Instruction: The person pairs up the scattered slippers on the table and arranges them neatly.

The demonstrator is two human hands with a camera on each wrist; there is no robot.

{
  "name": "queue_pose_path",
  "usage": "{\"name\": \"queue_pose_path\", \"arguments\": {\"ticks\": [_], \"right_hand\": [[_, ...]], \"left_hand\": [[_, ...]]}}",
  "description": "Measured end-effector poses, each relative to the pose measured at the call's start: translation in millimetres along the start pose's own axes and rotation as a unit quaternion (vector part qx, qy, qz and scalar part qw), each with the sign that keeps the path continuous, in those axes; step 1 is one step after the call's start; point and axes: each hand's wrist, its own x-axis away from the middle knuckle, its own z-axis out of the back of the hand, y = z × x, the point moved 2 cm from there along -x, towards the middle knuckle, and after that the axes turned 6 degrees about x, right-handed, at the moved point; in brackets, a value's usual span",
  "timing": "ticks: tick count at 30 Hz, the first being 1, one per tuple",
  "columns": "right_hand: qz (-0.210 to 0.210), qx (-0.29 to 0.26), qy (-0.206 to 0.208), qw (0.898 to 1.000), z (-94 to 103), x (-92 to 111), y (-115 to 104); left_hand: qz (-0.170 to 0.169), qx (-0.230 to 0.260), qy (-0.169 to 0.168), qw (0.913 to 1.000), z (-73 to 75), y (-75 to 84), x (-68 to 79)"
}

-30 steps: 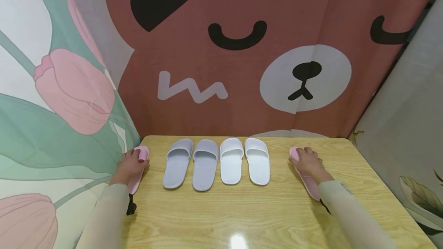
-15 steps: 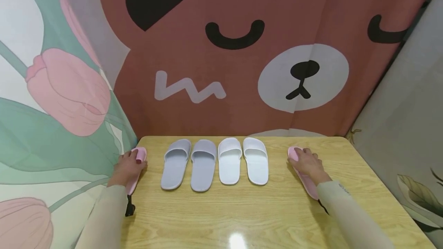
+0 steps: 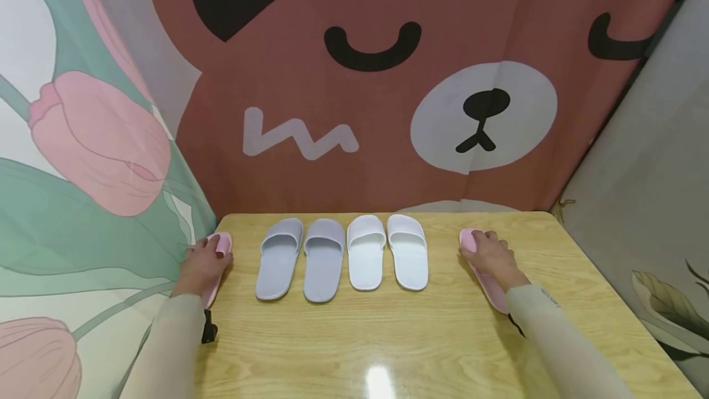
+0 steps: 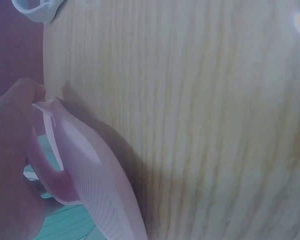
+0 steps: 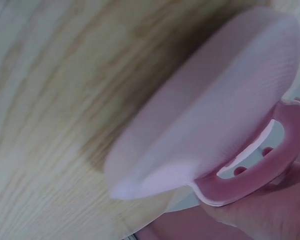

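At the table's left edge, my left hand (image 3: 200, 266) grips a pink slipper (image 3: 224, 241) by its strap end. The left wrist view shows that slipper's ribbed footbed (image 4: 100, 180) tilted up on its side, shadow beside it. Over on the right, my right hand (image 3: 490, 257) holds a matching pink slipper (image 3: 495, 294), toe pointing away. Fingertips (image 5: 240, 170) show through its strap opening in the right wrist view. Between the hands stand two grey slippers (image 3: 277, 273) (image 3: 322, 276) and two white slippers (image 3: 365, 270) (image 3: 411, 266), side by side, toes toward the back.
The wooden table (image 3: 343, 337) backs onto a brown bear-print curtain (image 3: 376, 183). A tulip-print curtain (image 3: 100, 140) hangs close along the left side. Another pale curtain (image 3: 637, 202) runs along the right.
The head view has shifted slightly, so the scene sits a little further left and higher. Both hands keep their hold on the pink slippers, with no clear movement against the table.
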Motion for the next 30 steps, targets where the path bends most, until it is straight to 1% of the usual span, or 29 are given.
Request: {"name": "queue_pose_path", "arguments": {"ticks": [5, 8, 13, 18, 30], "right_hand": [[-0.018, -0.007, -0.022, 1.000, 3.4, 1.9, -0.9], [-0.019, -0.011, -0.031, 0.999, 4.0, 3.4, -1.6], [-0.013, -0.008, -0.035, 0.999, 4.3, 4.2, -3.3], [-0.022, -0.013, -0.040, 0.999, 4.6, 3.9, -4.4], [-0.022, -0.004, -0.046, 0.999, 3.1, -0.4, -3.0]], "left_hand": [[-0.004, 0.000, 0.003, 1.0000, 0.8, -1.0, -0.7], [-0.001, 0.001, -0.001, 1.0000, 1.1, 0.2, -0.8], [0.004, 0.006, -0.006, 1.0000, 2.5, 5.9, 3.8], [0.008, 0.007, -0.007, 0.9999, 2.9, 6.1, 6.5], [0.008, 0.000, -0.009, 0.9999, 0.9, 6.0, 4.8]]}}
